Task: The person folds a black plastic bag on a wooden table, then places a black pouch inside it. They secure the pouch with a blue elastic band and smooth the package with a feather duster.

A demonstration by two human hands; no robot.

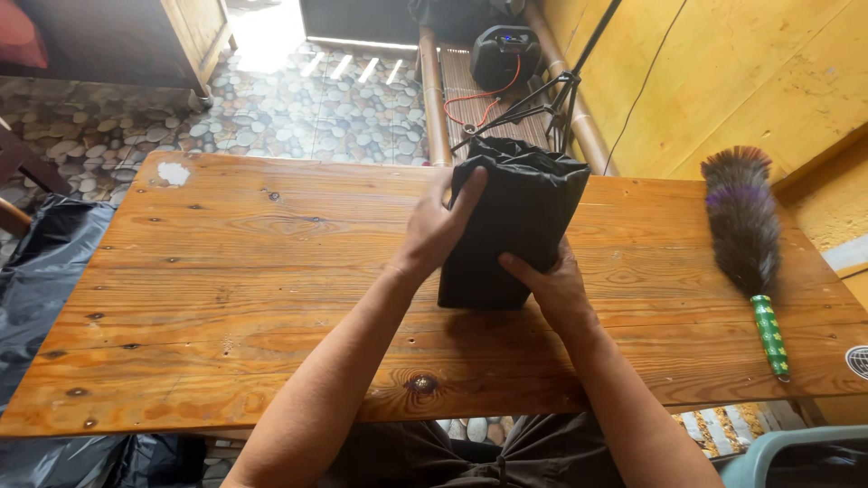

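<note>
Head view, going left to right: a black plastic sheet (41,298) hangs off the table's (226,298) left edge. Near the middle, toward the far edge, stands a folded black bag (520,226), long axis upright, tilted slightly right. Left hand (438,226) grips its left side, fingers curled over the fabric; right hand (551,285) pinches the lower corner. It looks soft, light and rather slippery, best held by the folded edges. A feather duster (746,239) lies along the right edge.
</note>
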